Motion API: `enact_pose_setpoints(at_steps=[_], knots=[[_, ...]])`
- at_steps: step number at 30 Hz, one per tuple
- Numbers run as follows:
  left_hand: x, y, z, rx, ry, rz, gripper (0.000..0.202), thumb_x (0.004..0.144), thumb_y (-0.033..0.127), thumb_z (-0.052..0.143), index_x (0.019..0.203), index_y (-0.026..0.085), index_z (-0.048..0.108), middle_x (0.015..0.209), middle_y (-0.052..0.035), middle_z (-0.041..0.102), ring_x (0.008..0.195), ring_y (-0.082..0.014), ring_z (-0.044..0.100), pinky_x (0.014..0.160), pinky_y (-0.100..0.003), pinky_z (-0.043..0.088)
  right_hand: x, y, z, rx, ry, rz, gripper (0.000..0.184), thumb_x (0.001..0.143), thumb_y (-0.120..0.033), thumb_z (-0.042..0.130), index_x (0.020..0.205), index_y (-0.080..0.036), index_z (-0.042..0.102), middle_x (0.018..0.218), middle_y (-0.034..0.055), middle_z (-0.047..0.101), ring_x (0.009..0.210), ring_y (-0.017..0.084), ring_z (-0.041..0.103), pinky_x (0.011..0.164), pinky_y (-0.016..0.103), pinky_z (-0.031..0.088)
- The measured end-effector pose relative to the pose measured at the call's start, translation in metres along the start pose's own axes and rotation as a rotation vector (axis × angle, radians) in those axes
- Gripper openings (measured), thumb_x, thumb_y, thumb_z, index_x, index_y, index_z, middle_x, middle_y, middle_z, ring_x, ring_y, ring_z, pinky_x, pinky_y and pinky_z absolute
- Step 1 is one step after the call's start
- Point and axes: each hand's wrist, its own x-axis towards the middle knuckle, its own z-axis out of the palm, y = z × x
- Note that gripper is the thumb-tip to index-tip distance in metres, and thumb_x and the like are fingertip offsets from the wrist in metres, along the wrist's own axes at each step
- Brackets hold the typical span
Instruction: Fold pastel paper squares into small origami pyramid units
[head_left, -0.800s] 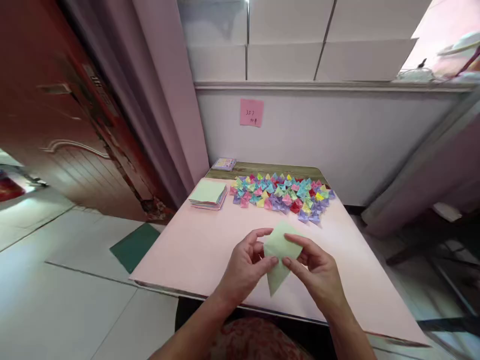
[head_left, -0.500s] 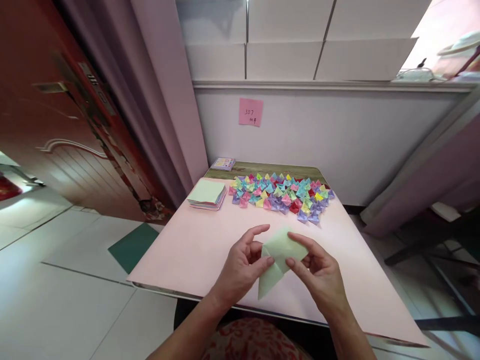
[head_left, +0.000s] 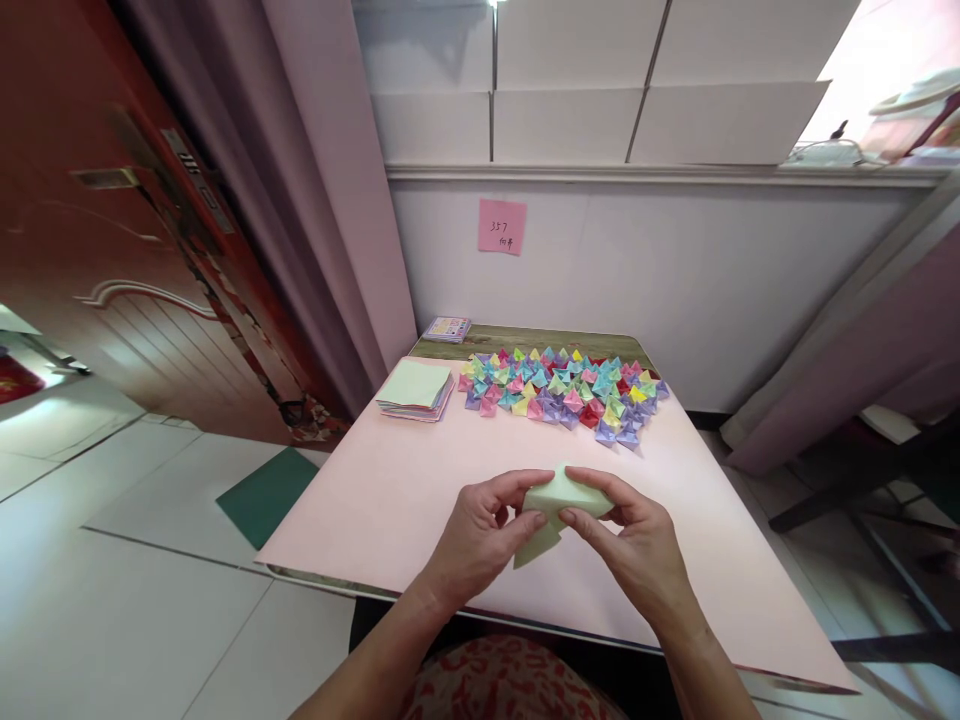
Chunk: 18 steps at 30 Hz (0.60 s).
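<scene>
A pale green sheet of folded paper [head_left: 559,497] is held above the near part of the table between both hands. My left hand [head_left: 484,530] pinches its left side, thumb in front and index finger along the top edge. On the other side, my right hand [head_left: 630,530] grips the paper with thumb below and fingers behind the upper edge. A pointed flap of the paper hangs down beneath my left thumb. Beyond the hands lie many small folded paper pieces [head_left: 562,385] in several colours, packed close together.
A stack of square paper [head_left: 415,388], pale green on top, lies at the table's left. Behind it sits a small pile of printed packs [head_left: 448,329]. Pink sheeting covers the table [head_left: 360,500]. A pink note [head_left: 502,227] is stuck to the wall, and a green mat [head_left: 268,495] lies on the floor.
The paper has gone from spread flat to bent, with its upper part pressed together and tilted. My left index finger has come down onto its top edge, close to the right one.
</scene>
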Motion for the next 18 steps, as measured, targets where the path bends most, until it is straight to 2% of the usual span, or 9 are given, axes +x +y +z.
enact_pose_setpoints(at_steps=[2,7,11,13,14,16,18], knots=[[0.0001,0.0004,0.0006,0.054,0.051,0.014,0.032,0.079,0.022,0.067,0.111,0.020,0.071,0.082,-0.0024,0.071,0.066,-0.0120,0.052,0.059,-0.022,0.037,0.0006,0.0020,0.0021,-0.080,0.053,-0.039,0.033,0.076,-0.040,0.075,0.105,-0.024,0.073,0.098,0.0046,0.073,0.073,0.019,0.064,0.069,0.031,0.054],[-0.0006,0.0034,0.0011,0.116,0.120,0.044,0.020,0.080,0.023,0.065,0.097,0.017,0.074,0.074,-0.0019,0.070,0.063,-0.0117,0.054,0.059,-0.022,0.039,0.0027,0.0052,0.0046,-0.164,0.061,-0.176,0.020,0.081,-0.040,0.071,0.093,-0.026,0.076,0.088,0.0045,0.071,0.078,0.020,0.065,0.070,0.030,0.052],[-0.0017,0.0038,-0.0012,0.188,0.100,0.061,0.017,0.083,0.026,0.062,0.084,0.016,0.076,0.070,-0.0022,0.069,0.061,-0.0116,0.054,0.059,-0.022,0.040,0.0057,0.0047,0.0026,-0.182,0.056,-0.184,0.018,0.077,-0.044,0.074,0.081,-0.026,0.077,0.101,0.0070,0.069,0.094,0.024,0.064,0.077,0.032,0.050],[-0.0022,0.0029,-0.0028,0.198,0.056,0.036,0.019,0.084,0.026,0.060,0.081,0.016,0.075,0.068,-0.0023,0.068,0.061,-0.0119,0.053,0.059,-0.022,0.039,0.0065,0.0034,0.0019,-0.132,0.011,-0.125,0.020,0.076,-0.045,0.075,0.078,-0.025,0.077,0.099,0.0069,0.070,0.094,0.024,0.063,0.078,0.032,0.049],[-0.0024,0.0024,-0.0034,0.198,0.034,0.017,0.019,0.084,0.027,0.060,0.079,0.016,0.075,0.066,-0.0020,0.067,0.061,-0.0118,0.053,0.058,-0.022,0.038,0.0065,0.0029,0.0020,-0.097,-0.026,-0.071,0.022,0.075,-0.046,0.075,0.077,-0.024,0.077,0.093,0.0063,0.071,0.087,0.023,0.064,0.075,0.031,0.049],[-0.0026,0.0017,-0.0042,0.202,0.000,-0.020,0.020,0.083,0.028,0.060,0.075,0.015,0.073,0.063,-0.0011,0.064,0.059,-0.0113,0.050,0.056,-0.021,0.037,0.0062,0.0032,0.0035,-0.026,-0.101,0.064,0.027,0.073,-0.048,0.076,0.077,-0.021,0.076,0.074,0.0040,0.071,0.066,0.017,0.060,0.060,0.027,0.046],[-0.0023,0.0010,-0.0043,0.201,-0.040,-0.061,0.021,0.082,0.029,0.062,0.070,0.014,0.071,0.060,-0.0002,0.061,0.058,-0.0108,0.048,0.054,-0.021,0.036,0.0060,0.0054,0.0057,0.035,-0.135,0.184,0.031,0.069,-0.049,0.079,0.075,-0.018,0.076,0.059,0.0014,0.066,0.049,0.012,0.048,0.047,0.024,0.037]])
